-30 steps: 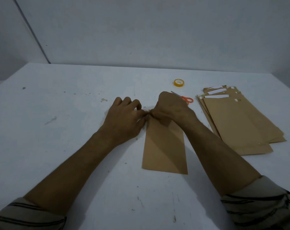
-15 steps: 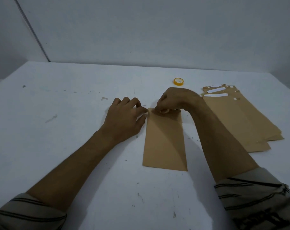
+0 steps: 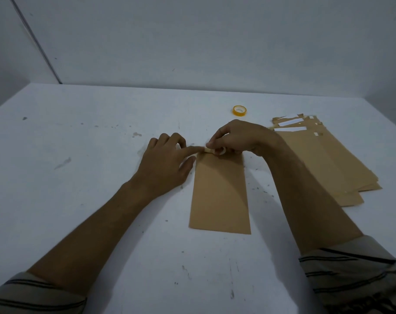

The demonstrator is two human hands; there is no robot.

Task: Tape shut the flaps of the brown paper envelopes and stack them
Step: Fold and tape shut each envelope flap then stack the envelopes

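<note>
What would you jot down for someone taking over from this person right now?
Left hand: forefinger presses the tape end onto the envelope at its far left corner.
Right hand: pinches the tape at the envelope's far edge.
The envelope lies flat on the table; the stack of envelopes lies to its right, the yellow tape roll beyond.
Done: taping begun.
Left: finish the strip, then stack this envelope.
</note>
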